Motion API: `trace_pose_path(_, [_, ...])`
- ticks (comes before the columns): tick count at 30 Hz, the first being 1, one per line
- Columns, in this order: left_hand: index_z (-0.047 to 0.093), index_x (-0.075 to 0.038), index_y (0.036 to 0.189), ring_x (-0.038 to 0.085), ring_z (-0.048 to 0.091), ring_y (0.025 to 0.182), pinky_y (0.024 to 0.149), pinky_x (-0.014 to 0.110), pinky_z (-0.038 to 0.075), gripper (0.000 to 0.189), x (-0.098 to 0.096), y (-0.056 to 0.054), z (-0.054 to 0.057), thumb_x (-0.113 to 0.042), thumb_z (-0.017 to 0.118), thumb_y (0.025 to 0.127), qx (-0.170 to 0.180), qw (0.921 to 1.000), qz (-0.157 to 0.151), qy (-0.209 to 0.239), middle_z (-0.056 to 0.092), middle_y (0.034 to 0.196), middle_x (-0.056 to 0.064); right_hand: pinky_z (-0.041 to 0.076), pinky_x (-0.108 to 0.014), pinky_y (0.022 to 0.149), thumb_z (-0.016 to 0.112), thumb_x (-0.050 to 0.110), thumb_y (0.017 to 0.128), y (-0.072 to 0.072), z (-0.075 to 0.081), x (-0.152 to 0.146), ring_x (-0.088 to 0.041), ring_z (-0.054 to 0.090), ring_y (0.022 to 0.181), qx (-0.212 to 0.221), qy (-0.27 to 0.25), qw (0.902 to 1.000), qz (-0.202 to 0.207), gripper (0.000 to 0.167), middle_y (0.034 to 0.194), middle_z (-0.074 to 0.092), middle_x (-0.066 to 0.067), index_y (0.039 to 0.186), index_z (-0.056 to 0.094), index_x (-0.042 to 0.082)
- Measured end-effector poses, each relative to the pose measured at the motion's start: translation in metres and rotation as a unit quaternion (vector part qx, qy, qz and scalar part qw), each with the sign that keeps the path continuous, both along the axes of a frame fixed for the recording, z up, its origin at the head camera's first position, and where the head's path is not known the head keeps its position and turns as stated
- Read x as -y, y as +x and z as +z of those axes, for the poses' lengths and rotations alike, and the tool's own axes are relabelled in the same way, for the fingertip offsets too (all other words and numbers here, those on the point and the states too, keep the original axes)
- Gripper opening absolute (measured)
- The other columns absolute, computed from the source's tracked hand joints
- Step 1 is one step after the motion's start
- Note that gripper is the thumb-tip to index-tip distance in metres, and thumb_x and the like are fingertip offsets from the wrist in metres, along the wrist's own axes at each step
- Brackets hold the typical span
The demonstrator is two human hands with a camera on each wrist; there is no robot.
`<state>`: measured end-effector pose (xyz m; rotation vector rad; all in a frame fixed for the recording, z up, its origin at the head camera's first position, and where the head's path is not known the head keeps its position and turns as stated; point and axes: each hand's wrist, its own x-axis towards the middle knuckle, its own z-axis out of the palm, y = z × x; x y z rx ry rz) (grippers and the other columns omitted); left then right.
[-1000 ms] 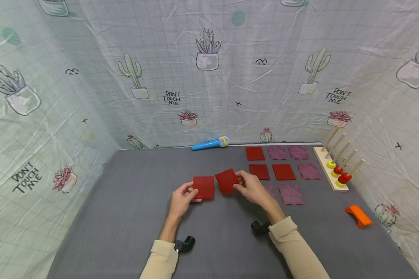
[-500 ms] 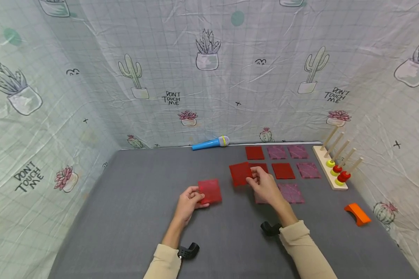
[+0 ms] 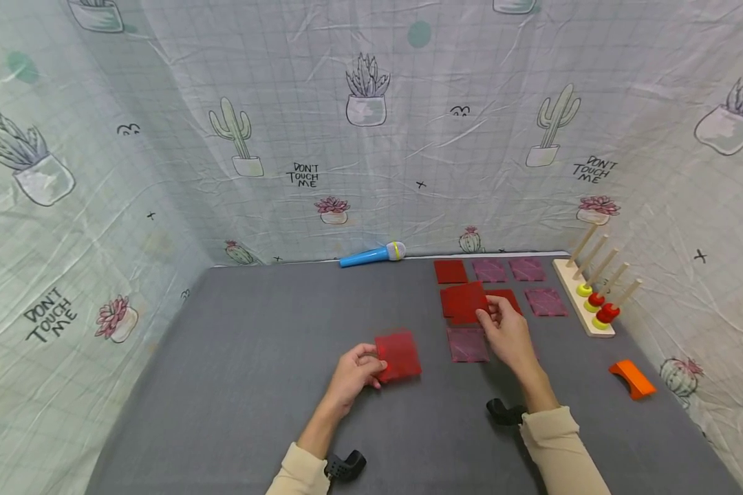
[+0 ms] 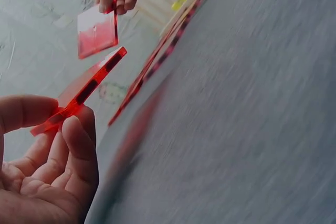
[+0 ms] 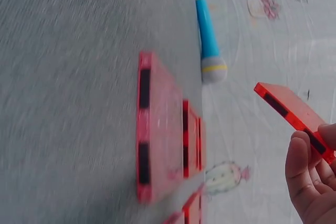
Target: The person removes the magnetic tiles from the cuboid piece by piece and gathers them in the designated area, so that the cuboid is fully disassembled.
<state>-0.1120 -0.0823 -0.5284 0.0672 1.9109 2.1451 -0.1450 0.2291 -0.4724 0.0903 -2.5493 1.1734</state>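
My left hand [image 3: 353, 375] pinches a red see-through square magnetic tile [image 3: 399, 355] by its left edge, above the grey table. In the left wrist view, dark magnets show along the rim of this red tile [image 4: 89, 87]. Farther right, my right hand [image 3: 510, 337] pinches another red magnetic tile [image 3: 463, 300] by its right side. That tile hangs over the laid-out tiles and partly covers a red one beneath; the right wrist view shows this held tile [image 5: 294, 111] raised and tilted. A pinkish-purple tile [image 3: 468, 345] lies just below it on the table.
More tiles lie in rows, among them a red tile [image 3: 450, 271] and a purple tile [image 3: 546, 302]. A blue toy microphone [image 3: 371, 256] rests at the back edge. Right are a wooden peg stand [image 3: 585, 299] with red and yellow beads and an orange arch block [image 3: 633, 379]. Printed cloth surrounds the table.
My right hand has carried its tile rightward from beside the left one to over the laid-out tiles. My left hand has moved right and nearer with its tile.
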Motion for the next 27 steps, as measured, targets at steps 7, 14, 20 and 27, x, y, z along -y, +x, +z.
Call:
trace_pose_path(7, [0.059,0.009,0.122,0.011,0.064,0.064,0.063,0.024,0.058,0.036,-0.020,0.013,0.002,-0.003,0.069,0.089,-0.003,0.9983,-0.058,-0.005,0.074,0.091,0.016,0.044,-0.003,0.064,0.066,0.015,0.097,0.005,-0.005,-0.023,0.004,0.057,0.074,-0.006,-0.024,0.9979,-0.059,0.036,0.102,0.068,-0.022,0.126,0.058,-0.006])
trace_pose_path(14, [0.060,0.009,0.123,0.010,0.067,0.061,0.067,0.028,0.061,0.038,-0.038,0.025,-0.002,-0.007,0.070,0.091,0.012,0.9965,-0.081,-0.016,0.074,0.096,0.018,0.048,-0.005,0.059,0.065,0.013,0.097,0.011,-0.012,-0.050,0.011,0.058,0.062,0.009,-0.073,0.9922,-0.101,0.035,0.100,0.068,-0.026,0.125,0.057,-0.007])
trace_pose_path(20, [0.059,0.011,0.122,0.012,0.067,0.062,0.065,0.032,0.062,0.037,-0.053,0.034,-0.005,-0.003,0.069,0.089,0.027,0.9966,-0.078,0.000,0.068,0.089,0.008,0.051,-0.008,0.057,0.062,0.016,0.099,0.019,-0.016,-0.074,0.011,0.059,0.059,0.031,-0.072,0.9896,-0.121,0.037,0.099,0.067,-0.024,0.127,0.055,-0.007])
trace_pose_path(27, [0.062,0.008,0.122,0.013,0.070,0.060,0.066,0.034,0.062,0.036,-0.064,0.039,-0.003,-0.004,0.071,0.089,0.044,0.9970,-0.064,-0.003,0.071,0.090,0.013,0.053,-0.010,0.058,0.058,0.023,0.101,0.025,-0.021,-0.099,0.005,0.063,0.058,0.088,-0.077,0.9805,-0.159,0.043,0.104,0.067,-0.024,0.132,0.053,-0.007])
